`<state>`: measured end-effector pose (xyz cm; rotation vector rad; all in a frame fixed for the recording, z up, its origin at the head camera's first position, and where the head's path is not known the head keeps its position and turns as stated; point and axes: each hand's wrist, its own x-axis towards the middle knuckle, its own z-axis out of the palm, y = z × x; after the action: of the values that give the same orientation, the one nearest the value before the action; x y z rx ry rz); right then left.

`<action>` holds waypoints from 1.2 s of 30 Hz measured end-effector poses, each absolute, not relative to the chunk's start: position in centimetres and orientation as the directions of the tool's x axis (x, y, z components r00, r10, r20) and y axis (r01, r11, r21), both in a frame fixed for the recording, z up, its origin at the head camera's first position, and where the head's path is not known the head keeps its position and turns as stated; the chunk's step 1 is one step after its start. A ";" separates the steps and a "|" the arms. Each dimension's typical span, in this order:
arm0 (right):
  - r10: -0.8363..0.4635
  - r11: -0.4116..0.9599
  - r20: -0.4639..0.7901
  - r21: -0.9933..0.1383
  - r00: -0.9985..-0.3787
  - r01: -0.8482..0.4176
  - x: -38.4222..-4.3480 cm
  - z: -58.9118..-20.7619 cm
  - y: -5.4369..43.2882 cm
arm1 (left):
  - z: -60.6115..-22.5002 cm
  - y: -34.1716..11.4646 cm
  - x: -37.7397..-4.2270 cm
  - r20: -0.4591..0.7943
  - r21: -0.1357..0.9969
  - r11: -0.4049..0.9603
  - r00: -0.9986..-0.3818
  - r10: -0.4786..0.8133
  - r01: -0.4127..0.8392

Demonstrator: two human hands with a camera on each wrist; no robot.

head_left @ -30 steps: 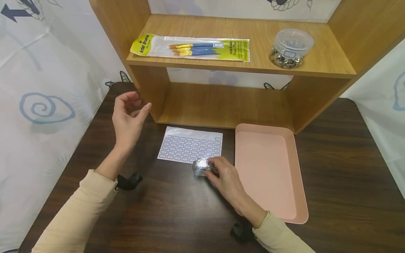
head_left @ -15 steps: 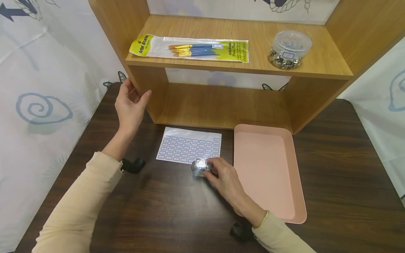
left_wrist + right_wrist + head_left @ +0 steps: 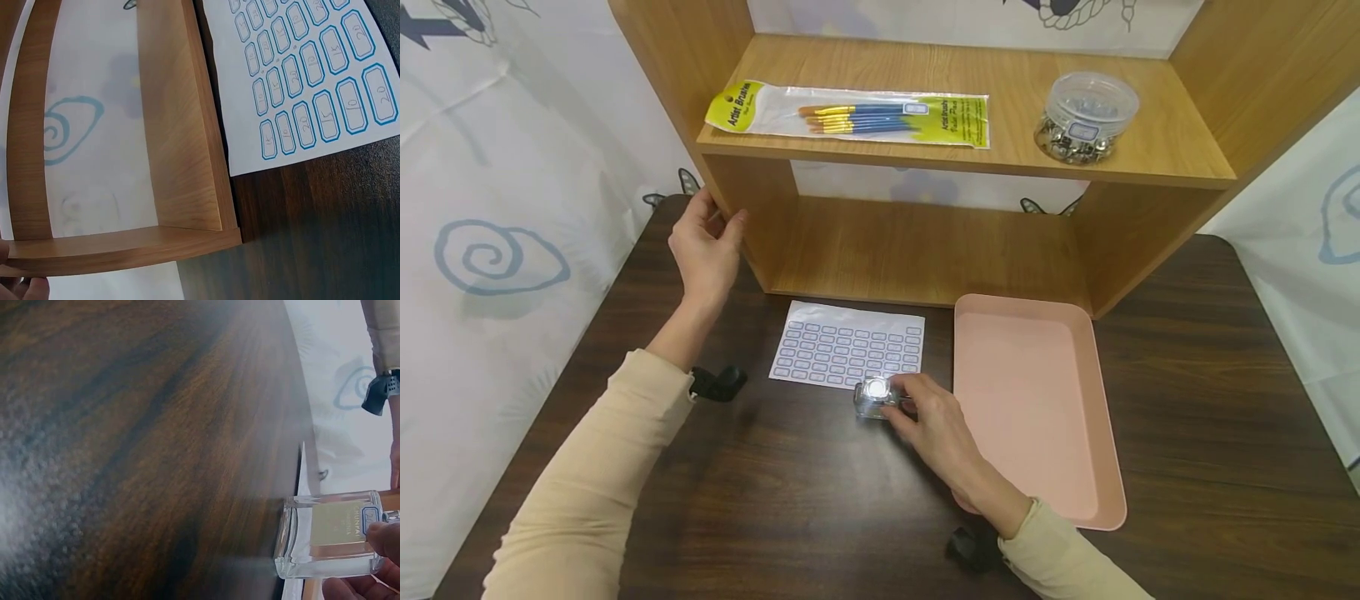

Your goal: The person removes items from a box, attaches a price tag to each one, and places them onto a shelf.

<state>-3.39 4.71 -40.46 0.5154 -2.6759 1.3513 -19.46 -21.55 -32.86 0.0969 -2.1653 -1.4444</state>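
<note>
In the head view, my left hand grips the front edge of the left side panel of the wooden shelf. Only parts of that hand's thumb and fingers appear in the left wrist view, on either side of the panel. My right hand pinches a small clear glass bottle, square in shape, with a pale yellow label and a small blue-edged sticker near its neck. The bottle is at the table by the near edge of a white sheet of blue-bordered labels. Its neck is partly hidden by fingers.
On the upper shelf board lie a bag of artist brushes and a lidded clear jar of small metal pieces. A pink tray is right of the label sheet on the dark table.
My left hand has moved up and slightly right to the shelf's left side panel and taken hold of it. The right hand and the bottle have stayed almost still.
</note>
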 end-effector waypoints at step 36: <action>-0.260 0.527 0.149 -0.806 -0.954 -0.269 -2.8 -39.5 4.8 | -33.7 -22.0 -20.1 0.498 0.770 0.587 -0.810 -0.308 0.251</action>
<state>-2.83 4.81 -39.51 0.4747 -2.7365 1.4473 -20.06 -22.01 -33.67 0.0451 -2.2114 -1.2008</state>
